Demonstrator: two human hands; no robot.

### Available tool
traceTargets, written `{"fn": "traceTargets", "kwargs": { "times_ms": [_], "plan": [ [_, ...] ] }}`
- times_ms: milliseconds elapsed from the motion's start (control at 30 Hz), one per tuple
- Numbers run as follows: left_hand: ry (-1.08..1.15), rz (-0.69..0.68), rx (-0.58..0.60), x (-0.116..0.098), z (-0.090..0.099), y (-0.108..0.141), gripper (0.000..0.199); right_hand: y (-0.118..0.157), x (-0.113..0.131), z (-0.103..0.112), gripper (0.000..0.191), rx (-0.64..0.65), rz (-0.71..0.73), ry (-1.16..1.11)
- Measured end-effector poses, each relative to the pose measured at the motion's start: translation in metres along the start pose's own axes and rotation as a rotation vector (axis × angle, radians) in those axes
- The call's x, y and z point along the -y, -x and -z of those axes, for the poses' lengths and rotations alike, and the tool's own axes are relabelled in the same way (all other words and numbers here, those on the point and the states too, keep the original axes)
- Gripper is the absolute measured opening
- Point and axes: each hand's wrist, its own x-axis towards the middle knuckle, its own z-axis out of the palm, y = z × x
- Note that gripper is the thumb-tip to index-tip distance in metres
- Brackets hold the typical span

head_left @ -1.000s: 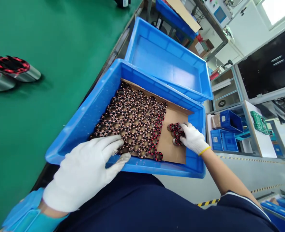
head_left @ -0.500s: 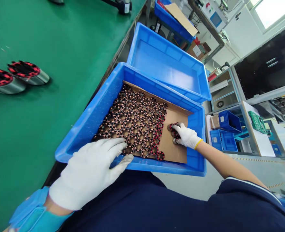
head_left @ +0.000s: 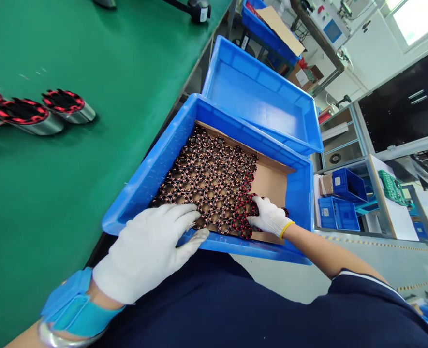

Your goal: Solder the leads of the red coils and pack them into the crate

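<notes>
A blue bin [head_left: 126,203] holds rows of copper-wound ring parts [head_left: 202,183] standing on brown cardboard [head_left: 272,183]. Parts with red windings [head_left: 248,177] line the right side of the rows. My right hand [head_left: 270,216], in a white glove, has its fingers round red-wound parts beside these rows. Another red-wound part shows just behind that hand. My left hand [head_left: 152,246], also gloved, rests over the bin's near left edge with fingers apart, holding nothing. Several silver cylinders with red windings [head_left: 70,106] stand on the green table [head_left: 101,159].
A second blue bin [head_left: 257,92] lies beyond the first one. Shelving with blue boxes [head_left: 339,212] stands at the right. A black object with a white label [head_left: 199,10] lies at the table's far edge.
My right hand has moved left with red-wound parts, from the bare cardboard to the edge of the rows. The view has shifted, and my left hand stays at the bin's edge.
</notes>
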Motion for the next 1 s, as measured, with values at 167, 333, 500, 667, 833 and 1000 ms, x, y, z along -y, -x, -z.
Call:
{"fn": "traceTargets", "kwargs": {
  "times_ms": [167, 333, 500, 667, 833, 1000],
  "plan": [
    [0.007, 0.006, 0.010, 0.002, -0.001, 0.002, 0.035, 0.004, -0.013, 0.007, 0.072, 0.027, 0.083, -0.095],
    [0.014, 0.007, 0.007, 0.002, -0.002, 0.003, 0.035, -0.003, -0.023, 0.003, 0.067, 0.001, 0.061, -0.291],
    [0.008, -0.015, -0.035, 0.004, -0.005, 0.005, 0.036, -0.004, -0.017, -0.011, 0.067, -0.077, -0.021, -0.353],
    [-0.004, -0.030, -0.054, 0.005, -0.007, 0.003, 0.037, -0.008, -0.038, 0.001, 0.055, -0.212, -0.043, -0.281],
    [-0.011, -0.028, -0.054, 0.004, -0.005, 0.002, 0.037, -0.041, -0.044, 0.017, 0.055, -0.306, -0.025, -0.263],
    [-0.014, -0.024, -0.057, 0.003, -0.004, 0.002, 0.037, -0.056, -0.047, 0.033, 0.058, -0.132, 0.342, -0.347]
  ]
}}
